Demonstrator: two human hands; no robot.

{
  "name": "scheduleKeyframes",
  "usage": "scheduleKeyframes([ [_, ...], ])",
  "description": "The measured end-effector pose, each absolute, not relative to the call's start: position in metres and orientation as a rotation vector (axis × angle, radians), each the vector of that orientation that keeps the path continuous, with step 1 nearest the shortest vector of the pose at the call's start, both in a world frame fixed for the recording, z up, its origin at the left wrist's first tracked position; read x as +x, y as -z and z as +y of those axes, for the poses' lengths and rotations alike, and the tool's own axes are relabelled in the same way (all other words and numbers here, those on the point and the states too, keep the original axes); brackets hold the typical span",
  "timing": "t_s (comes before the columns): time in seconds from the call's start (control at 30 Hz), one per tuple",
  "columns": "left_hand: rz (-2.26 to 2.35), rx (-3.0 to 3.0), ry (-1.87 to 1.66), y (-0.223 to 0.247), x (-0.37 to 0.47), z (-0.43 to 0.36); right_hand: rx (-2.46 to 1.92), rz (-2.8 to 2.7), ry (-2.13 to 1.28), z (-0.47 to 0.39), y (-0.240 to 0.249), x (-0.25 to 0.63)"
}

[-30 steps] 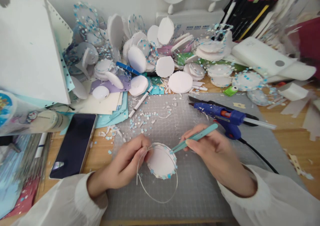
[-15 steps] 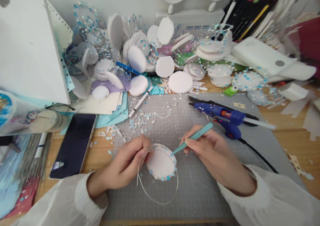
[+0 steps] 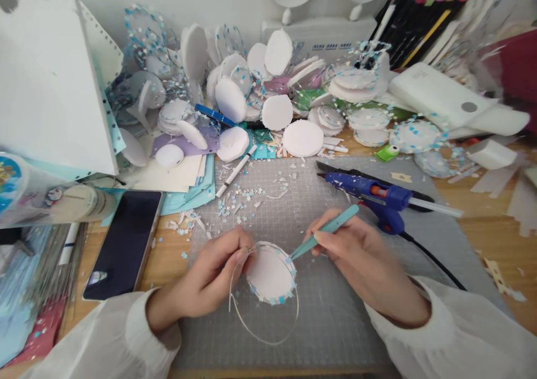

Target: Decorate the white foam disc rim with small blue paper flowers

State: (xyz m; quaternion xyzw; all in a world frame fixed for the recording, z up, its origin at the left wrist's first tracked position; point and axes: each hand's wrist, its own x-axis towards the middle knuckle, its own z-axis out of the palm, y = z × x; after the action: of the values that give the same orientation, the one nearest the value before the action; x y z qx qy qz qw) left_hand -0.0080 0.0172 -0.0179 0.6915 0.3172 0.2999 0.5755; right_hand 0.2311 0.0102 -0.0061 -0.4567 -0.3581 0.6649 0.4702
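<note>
The white disc (image 3: 271, 274), bordered by small blue stars (image 3: 282, 299), is above the mat (image 3: 344, 334), its left edge hidden by the left hand (image 3: 220, 270), which pinches the wire loop (image 3: 275, 344). The right hand (image 3: 352, 250) pinches the teal tweezers (image 3: 329, 229), tips by the disc's rim (whether they hold something, I cannot tell). Both sleeves (image 3: 457, 326) are cut off below.

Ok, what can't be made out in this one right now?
All in the head view:
- Whether the left hand pinches the disc as well as the wire: hidden by its own fingers.
- Whether the tweezers grip anything: their tips are too small.
- The far end of the glue gun's cord: hidden by the right sleeve.
- The phone's screen contents: dark.
- The whole cup: cut off by the left edge.
</note>
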Motion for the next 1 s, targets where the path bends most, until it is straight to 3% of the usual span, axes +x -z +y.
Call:
scheduleKeyframes([
  [0.33, 0.744, 1.592, -0.707, 0.018, -0.008, 0.017, -1.103, -0.94, -1.569, 0.009, 0.006, 0.233],
  [0.73, 0.756, 1.599, -0.692, 0.016, -0.008, 0.016, -1.096, -1.059, -1.207, 0.013, 0.014, 0.231],
  [1.0, 0.749, 1.647, -0.684, 0.013, -0.005, 0.018, -1.126, -1.435, -0.767, 0.012, 0.019, 0.227],
])
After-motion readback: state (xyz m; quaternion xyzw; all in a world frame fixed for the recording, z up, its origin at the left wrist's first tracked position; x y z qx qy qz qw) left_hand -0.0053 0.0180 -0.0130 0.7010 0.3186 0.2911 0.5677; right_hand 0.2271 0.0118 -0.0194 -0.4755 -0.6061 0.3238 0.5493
